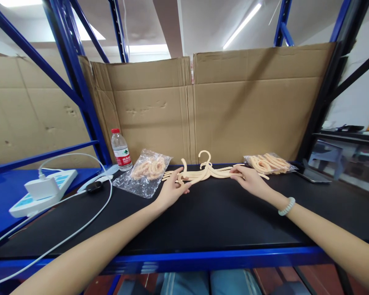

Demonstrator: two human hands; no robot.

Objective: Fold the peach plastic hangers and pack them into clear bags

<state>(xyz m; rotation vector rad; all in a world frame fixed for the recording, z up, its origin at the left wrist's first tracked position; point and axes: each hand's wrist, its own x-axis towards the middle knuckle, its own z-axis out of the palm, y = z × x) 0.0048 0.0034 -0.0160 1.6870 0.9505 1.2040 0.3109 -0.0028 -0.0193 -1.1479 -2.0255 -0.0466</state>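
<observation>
Several peach-coloured plastic clothes hangers (205, 175) lie stacked near the back of the black shelf top, their hooks up by the cardboard. My left hand (173, 186) is closed, thumb and fingers gripping a hanger at the left side of the stack; a curved peach piece (184, 164) sticks up beside its fingers. At the other side, my right hand (248, 178), with a beaded bracelet on the wrist, pinches a hanger arm between thumb and fingers. The fingers hide parts of the hangers, so I cannot tell exactly which hanger each hand grips.
A clear bag (149, 170) of peach parts lies left, beside a water bottle (122, 151). Another bag of parts (269, 163) and a phone-like device (313, 175) sit right. A power strip (43, 194) with white cables is at far left. Cardboard (255, 110) walls the back.
</observation>
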